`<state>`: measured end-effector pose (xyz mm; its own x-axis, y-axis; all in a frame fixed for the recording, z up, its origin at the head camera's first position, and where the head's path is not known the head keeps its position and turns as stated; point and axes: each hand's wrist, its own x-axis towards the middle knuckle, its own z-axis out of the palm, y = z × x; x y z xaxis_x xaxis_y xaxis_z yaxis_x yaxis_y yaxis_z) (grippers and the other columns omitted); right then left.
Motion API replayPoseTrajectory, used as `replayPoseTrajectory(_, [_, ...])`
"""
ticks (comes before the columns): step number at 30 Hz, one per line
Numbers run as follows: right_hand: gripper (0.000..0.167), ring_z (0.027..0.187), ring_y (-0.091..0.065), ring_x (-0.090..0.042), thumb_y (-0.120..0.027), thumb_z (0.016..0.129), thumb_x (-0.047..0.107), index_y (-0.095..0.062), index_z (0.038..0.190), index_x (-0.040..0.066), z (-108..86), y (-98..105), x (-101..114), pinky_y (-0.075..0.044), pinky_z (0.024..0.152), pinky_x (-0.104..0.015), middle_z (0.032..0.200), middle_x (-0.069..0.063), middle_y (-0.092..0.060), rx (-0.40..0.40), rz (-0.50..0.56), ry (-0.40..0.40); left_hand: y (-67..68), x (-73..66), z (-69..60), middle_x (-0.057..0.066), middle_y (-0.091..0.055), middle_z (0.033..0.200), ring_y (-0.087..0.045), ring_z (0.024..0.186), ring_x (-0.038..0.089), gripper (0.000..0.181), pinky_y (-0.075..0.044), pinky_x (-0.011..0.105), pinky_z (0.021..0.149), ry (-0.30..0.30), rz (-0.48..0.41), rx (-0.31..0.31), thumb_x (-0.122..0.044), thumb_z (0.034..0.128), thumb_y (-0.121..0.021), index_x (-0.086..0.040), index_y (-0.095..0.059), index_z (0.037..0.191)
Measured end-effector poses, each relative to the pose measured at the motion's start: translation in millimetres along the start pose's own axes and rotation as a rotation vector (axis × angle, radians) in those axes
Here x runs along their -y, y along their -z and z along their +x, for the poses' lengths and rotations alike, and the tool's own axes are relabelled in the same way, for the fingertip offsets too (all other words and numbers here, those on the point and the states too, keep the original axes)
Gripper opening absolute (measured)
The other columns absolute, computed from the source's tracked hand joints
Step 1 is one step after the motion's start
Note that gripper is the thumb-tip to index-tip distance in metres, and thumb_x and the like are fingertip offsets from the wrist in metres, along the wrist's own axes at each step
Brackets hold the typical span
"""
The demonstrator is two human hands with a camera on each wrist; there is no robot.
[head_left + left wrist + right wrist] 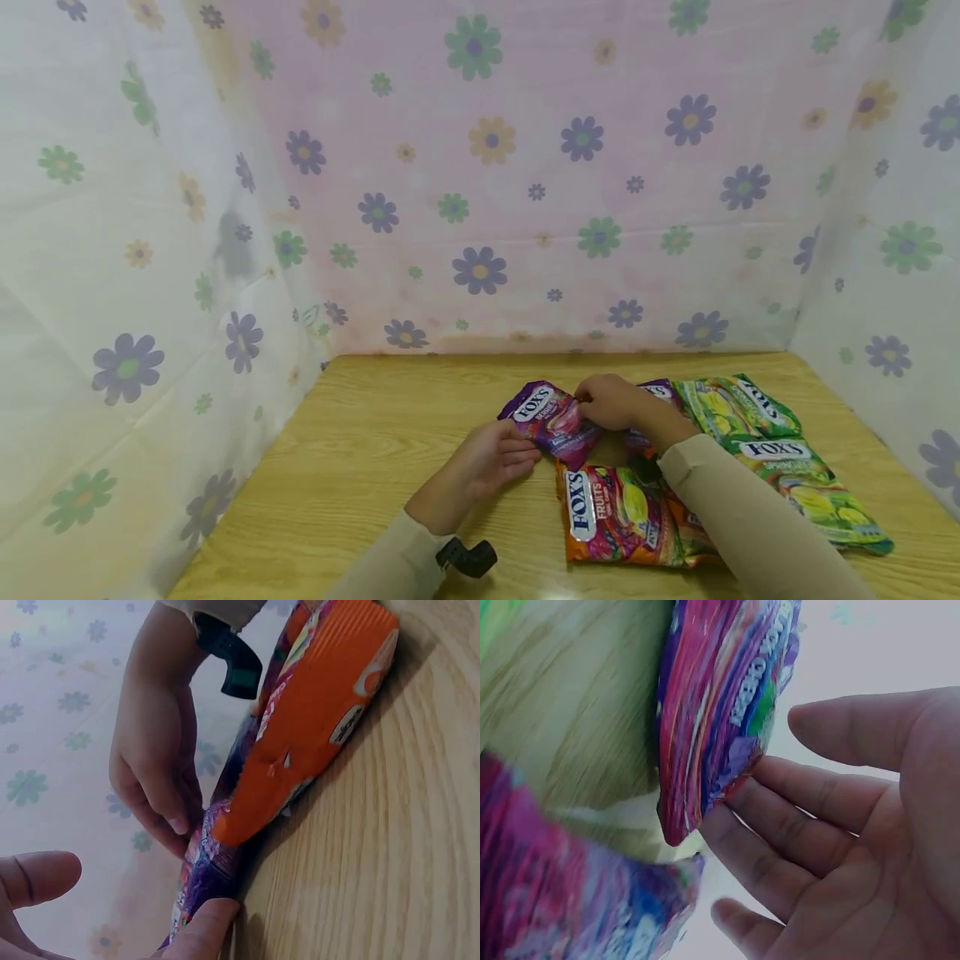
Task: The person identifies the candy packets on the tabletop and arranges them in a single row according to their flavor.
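Observation:
A purple Fox's Berries candy packet (542, 410) lies askew on the wooden table between the two hands. My left hand (495, 457) touches its near left edge; in the left wrist view the thumb stands apart and a finger (202, 930) rests against the purple wrapper (214, 874). At the packet's right side is my right hand (611, 402). Its straight fingers (810, 832) touch the packet's edge (727, 720) in the right wrist view, thumb held away. Just below lies an orange Fox's Fruits packet (618, 517).
Another purple packet (662, 389) is partly hidden behind the right hand. Green Fox's packets (738, 406) lie along the right side of the table (375, 425). Flower-patterned cloth (525, 183) encloses the back and sides.

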<state>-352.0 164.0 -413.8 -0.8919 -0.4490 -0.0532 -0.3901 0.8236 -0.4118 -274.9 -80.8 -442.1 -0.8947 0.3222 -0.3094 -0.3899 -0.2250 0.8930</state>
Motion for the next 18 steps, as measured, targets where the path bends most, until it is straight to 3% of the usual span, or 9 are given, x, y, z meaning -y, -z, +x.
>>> replayPoseTrajectory(3, [0.024, 0.083, -0.063, -0.016, -0.063, 0.1, 0.021, -0.076, 0.114, 0.005, 1.1, 0.2, 7.1, -0.054, 0.079, -0.04, 0.098, -0.002, -0.074, 0.01, 0.017, 0.029, 6.7, -3.8, -0.8, 0.042, -0.043, 0.148, -0.052, 0.136, 0.051, 0.067, -0.042, 0.056, 0.116, -0.008, 0.009, -0.031, -0.012, 0.0955, -0.051, 0.019, -0.028, 0.151])
replayPoseTrajectory(6, [0.026, 0.086, -0.065, -0.014, -0.065, 0.1, 0.023, -0.076, 0.116, 0.005, 3.2, -1.2, 14.3, -0.056, 0.081, -0.04, 0.101, -0.001, -0.075, 0.012, 0.045, 0.044, 15.7, -6.8, 0.1, 0.038, -0.05, 0.141, -0.064, 0.122, 0.043, 0.059, -0.049, 0.051, 0.11, -0.024, 0.034, -0.091, -0.013, 0.0956, -0.053, 0.016, -0.038, 0.145])
replayPoseTrajectory(10, [0.028, 0.099, -0.069, -0.02, -0.068, 0.099, 0.019, -0.075, 0.122, 0.004, 8.1, -6.5, 21.3, -0.058, 0.091, -0.044, 0.11, -0.005, -0.076, 0.003, 0.127, 0.05, 28.4, -10.5, 3.7, 0.022, -0.065, 0.116, -0.069, 0.088, 0.021, 0.029, -0.062, 0.037, 0.088, -0.062, 0.082, -0.178, -0.013, 0.0949, -0.057, 0.006, -0.055, 0.116])
replayPoseTrajectory(12, [0.03, 0.105, -0.07, -0.025, -0.071, 0.097, 0.015, -0.073, 0.124, 0.003, 11.2, -9.1, 24.9, -0.058, 0.093, -0.046, 0.113, -0.007, -0.076, -0.011, 0.155, 0.051, 33.7, -13.3, 6.3, 0.018, -0.069, 0.109, -0.069, 0.082, 0.017, 0.021, -0.063, 0.031, 0.08, -0.088, 0.094, -0.198, -0.011, 0.0935, -0.057, 0.004, -0.057, 0.109])
replayPoseTrajectory(18, [0.038, 0.107, -0.071, -0.027, -0.075, 0.092, 0.013, -0.071, 0.128, 0.002, 21.0, -18.3, 40.5, -0.061, 0.088, -0.041, 0.113, -0.008, -0.076, -0.11, 0.181, 0.037, 45.9, -26.8, 12.3, 0.028, -0.067, 0.131, -0.074, 0.106, 0.028, 0.048, -0.062, 0.039, 0.089, -0.183, 0.201, -0.228, -0.011, 0.0954, -0.055, 0.014, -0.053, 0.137])
